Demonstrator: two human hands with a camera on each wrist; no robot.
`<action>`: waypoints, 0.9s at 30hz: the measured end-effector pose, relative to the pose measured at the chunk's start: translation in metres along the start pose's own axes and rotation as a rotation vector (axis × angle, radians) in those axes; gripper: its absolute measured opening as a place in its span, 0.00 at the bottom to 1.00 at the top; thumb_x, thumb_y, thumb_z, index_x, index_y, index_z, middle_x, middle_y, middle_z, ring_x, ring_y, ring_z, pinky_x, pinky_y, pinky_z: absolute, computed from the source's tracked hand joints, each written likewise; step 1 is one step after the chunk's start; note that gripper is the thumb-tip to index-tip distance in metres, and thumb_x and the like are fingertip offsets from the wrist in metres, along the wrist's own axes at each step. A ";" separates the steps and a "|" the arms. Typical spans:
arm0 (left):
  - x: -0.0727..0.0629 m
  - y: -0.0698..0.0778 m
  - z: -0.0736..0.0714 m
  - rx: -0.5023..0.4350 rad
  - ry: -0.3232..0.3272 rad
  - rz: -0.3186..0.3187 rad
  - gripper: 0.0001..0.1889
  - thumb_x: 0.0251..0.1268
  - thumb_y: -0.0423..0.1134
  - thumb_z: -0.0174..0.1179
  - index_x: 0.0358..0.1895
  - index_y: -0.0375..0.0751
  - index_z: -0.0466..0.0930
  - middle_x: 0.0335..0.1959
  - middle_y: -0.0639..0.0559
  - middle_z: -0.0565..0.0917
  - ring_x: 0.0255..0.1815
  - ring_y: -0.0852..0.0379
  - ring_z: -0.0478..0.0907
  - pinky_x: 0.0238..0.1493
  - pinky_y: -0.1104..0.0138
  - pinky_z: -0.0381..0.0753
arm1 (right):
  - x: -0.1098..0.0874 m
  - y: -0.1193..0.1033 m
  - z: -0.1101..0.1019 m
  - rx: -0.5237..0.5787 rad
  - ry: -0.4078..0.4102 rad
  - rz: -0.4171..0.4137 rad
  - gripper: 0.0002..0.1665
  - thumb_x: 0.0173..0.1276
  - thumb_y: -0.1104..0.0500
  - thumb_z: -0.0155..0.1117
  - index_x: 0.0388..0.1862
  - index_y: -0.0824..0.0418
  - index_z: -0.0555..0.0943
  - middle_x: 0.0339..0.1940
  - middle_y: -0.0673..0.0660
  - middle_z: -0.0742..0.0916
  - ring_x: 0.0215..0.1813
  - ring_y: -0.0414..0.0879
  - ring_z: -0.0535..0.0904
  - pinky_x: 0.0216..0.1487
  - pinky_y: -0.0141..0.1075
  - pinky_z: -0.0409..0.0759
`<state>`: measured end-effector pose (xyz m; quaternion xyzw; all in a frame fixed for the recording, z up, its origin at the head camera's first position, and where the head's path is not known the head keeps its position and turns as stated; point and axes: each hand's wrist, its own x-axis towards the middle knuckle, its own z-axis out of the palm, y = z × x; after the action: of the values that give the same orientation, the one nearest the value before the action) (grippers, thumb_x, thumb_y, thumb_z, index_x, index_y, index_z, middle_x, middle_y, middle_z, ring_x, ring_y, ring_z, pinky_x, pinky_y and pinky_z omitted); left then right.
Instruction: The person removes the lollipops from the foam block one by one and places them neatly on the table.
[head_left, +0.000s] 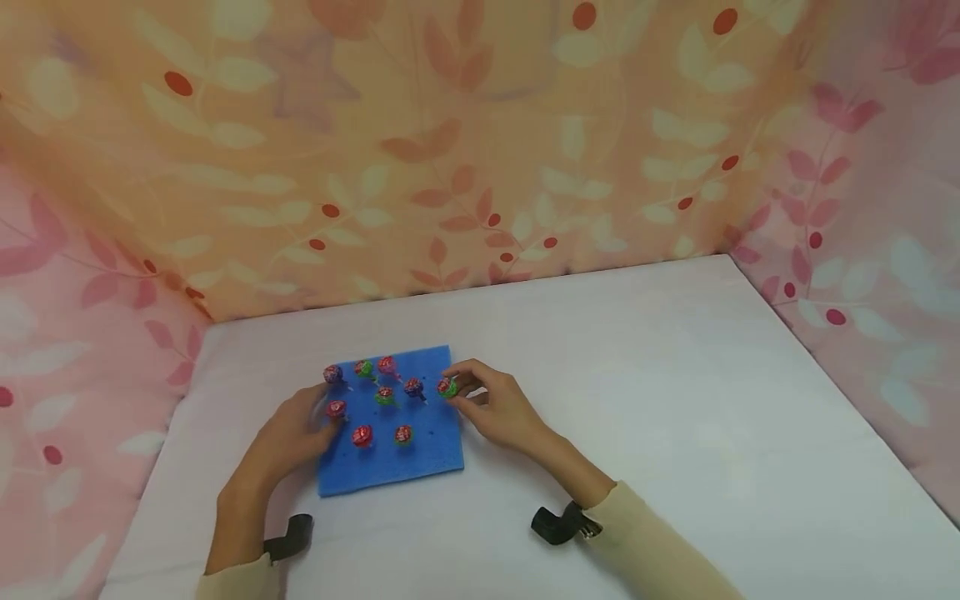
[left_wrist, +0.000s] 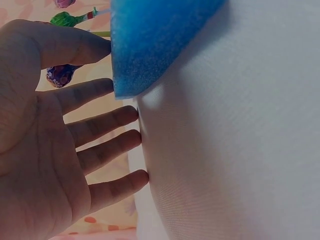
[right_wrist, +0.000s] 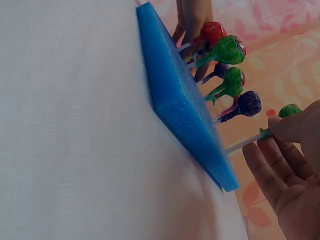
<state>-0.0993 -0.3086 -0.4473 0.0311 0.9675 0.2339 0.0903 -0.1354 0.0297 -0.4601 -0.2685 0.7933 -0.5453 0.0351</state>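
Note:
A blue foam board (head_left: 360,473) lies on the white table with several wrapped lollipops standing in it on their sticks. My right hand (head_left: 498,412) pinches a green and red lollipop (right_wrist: 289,110) just below its head, at the board's right side. In the right wrist view its white stick (right_wrist: 245,143) meets the foam; how deep it sits cannot be told. My left hand (head_left: 288,429) touches the board's left edge with thumb and forefinger, the fingers fairly straight. Nearest to it stand a red lollipop (head_left: 336,409) and a purple lollipop (head_left: 333,374).
Other lollipops, among them a red one (head_left: 362,436) and a purple one (head_left: 413,387), rise from the board between the hands. Small holes dot the foam. White cloth covers the table (head_left: 675,400), and floral curtains (head_left: 525,150) surround its back and sides.

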 end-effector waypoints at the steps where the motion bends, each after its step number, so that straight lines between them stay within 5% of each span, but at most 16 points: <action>1: 0.002 0.001 0.001 0.004 -0.006 -0.002 0.38 0.73 0.44 0.62 0.79 0.28 0.62 0.76 0.25 0.70 0.77 0.22 0.66 0.74 0.28 0.67 | -0.002 0.001 -0.002 -0.001 0.008 0.009 0.20 0.74 0.64 0.68 0.64 0.59 0.80 0.51 0.54 0.92 0.51 0.47 0.89 0.50 0.27 0.89; 8: 0.002 0.004 0.002 0.019 -0.017 -0.023 0.38 0.72 0.44 0.61 0.80 0.30 0.62 0.77 0.27 0.70 0.78 0.24 0.65 0.76 0.29 0.66 | 0.000 0.002 -0.008 0.008 0.048 0.008 0.21 0.72 0.67 0.69 0.63 0.59 0.81 0.49 0.56 0.92 0.48 0.48 0.90 0.43 0.27 0.90; 27: -0.001 0.000 0.001 0.030 -0.011 -0.002 0.37 0.73 0.45 0.61 0.79 0.31 0.64 0.75 0.26 0.71 0.76 0.23 0.66 0.74 0.27 0.66 | 0.004 0.010 -0.011 -0.101 0.151 0.047 0.22 0.69 0.66 0.70 0.62 0.57 0.81 0.41 0.56 0.92 0.43 0.47 0.91 0.45 0.33 0.91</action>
<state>-0.0983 -0.3082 -0.4482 0.0329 0.9704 0.2192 0.0956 -0.1464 0.0394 -0.4632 -0.2095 0.8261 -0.5225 -0.0256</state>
